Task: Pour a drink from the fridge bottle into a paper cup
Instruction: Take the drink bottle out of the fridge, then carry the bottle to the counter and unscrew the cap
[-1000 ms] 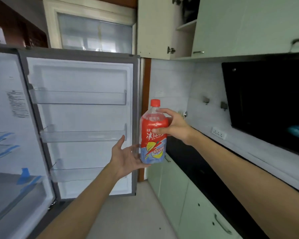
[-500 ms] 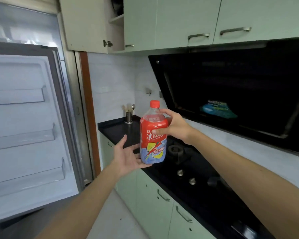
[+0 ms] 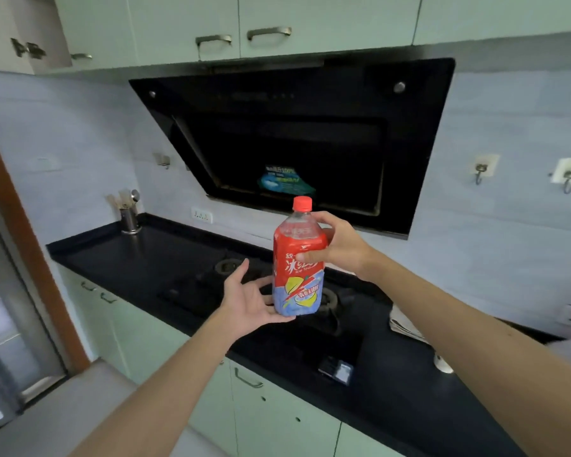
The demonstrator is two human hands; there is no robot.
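While the bottle is held upright in the air above the black hob, the step in hand looks like carrying it to the counter, with pouring not yet begun. The right hand is wrapped round the bottle's upper body, thumb across the red label and fingers behind, so it is gripping the bottle. The left hand lies open, palm up, touching the bottle's base from below and to the side as a support, not closed round it. The red cap is on. No paper cup can be made out; a white thing sits on the counter by the right forearm, too blurred to name. As a judgement, the next move calls for setting the bottle down on bare counter rather than on the burners, finding a cup, then steadying the bottle with one hand while the other unscrews the cap.
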